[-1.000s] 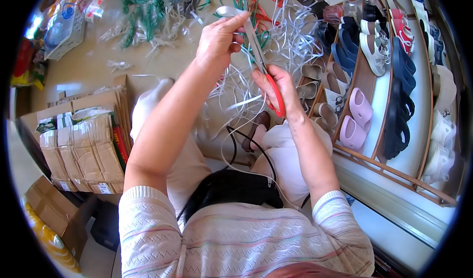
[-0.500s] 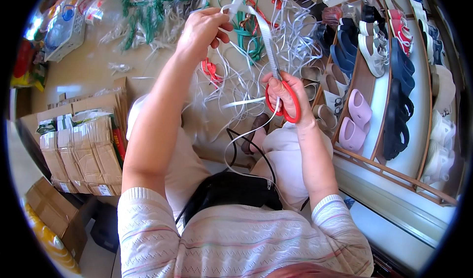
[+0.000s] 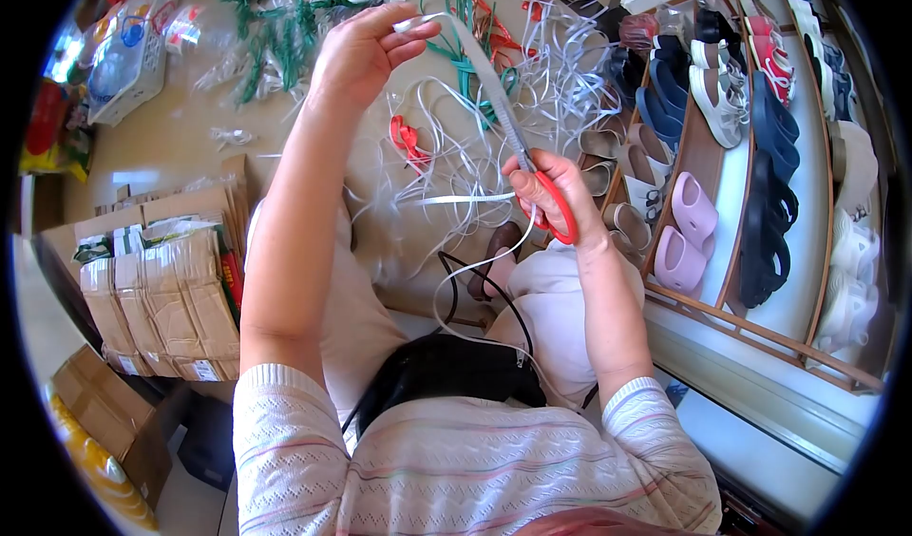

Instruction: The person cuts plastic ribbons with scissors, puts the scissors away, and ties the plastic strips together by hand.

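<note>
Left: our left hand [image 3: 356,59] pinches the white strap [image 3: 486,72], whose long axis slants rightward and back toward us; right: our right hand [image 3: 559,192], nearer our body, grips red scissors [image 3: 564,215] at the strap's lower stretch

Scissors handles [image 3: 570,220] in right hand [image 3: 559,192]: red plastic, smooth, glossy. Pale strap [image 3: 492,85] from left hand [image 3: 361,56] to right hand: looks plastic, flat, fine ribbed texture. White straps [image 3: 581,75] beyond right hand: thin plastic, slight sheen. Green strands [image 3: 288,47] beyond left hand: plastic-looking, rough, frayed. Floor [image 3: 204,142] under the hands: smooth, glossy, reflects light. Left of left hand, cardboard [image 3: 161,298]: matt paper, shiny clear tape; basket [image 3: 144,94]: white plastic. Right of right hand, rack [image 3: 741,335]: wood, smooth; pink clogs [image 3: 693,205]: smooth, matt. Sweater [image 3: 475,450]: textured knit cloth.
</note>
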The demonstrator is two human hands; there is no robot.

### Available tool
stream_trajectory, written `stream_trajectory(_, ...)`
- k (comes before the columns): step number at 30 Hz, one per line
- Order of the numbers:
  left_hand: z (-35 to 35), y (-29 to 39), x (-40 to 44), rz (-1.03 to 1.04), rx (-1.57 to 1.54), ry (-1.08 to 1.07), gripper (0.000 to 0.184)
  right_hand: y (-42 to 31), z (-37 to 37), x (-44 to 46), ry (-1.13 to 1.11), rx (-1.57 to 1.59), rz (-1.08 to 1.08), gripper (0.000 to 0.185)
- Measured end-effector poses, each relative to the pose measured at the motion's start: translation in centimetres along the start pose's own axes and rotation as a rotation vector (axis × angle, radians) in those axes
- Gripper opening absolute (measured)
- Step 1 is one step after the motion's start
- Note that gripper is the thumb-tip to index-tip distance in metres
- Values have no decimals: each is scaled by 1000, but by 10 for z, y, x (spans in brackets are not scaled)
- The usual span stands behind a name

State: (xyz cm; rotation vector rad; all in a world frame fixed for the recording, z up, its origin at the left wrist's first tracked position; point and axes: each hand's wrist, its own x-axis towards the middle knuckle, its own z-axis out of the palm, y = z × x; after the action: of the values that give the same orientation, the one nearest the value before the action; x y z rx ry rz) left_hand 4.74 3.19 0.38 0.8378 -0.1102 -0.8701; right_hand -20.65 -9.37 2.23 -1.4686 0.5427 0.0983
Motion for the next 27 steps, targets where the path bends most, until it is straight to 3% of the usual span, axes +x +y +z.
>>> stream_trajectory(8,-2,10,1,256,217,98,39,3,1,1,-46,22,32,28)
stream_trajectory(12,-6,-18,8,33,-145,101,26,6,4,3,-18,26,16,28)
stream_trajectory(15,14,-29,-3,-54,-254,168,46,8,4,6,-21,-21,16,27)
stream_trajectory(18,16,-31,-5,-113,-231,47,59,6,6,7,-30,-41,20,27)
stream_trajectory(21,22,-27,-12,-76,74,69,62,2,4,5,26,-81,30,28)
stream_trajectory(27,16,-11,-23,16,356,-37,63,3,-2,6,17,11,-14,27)
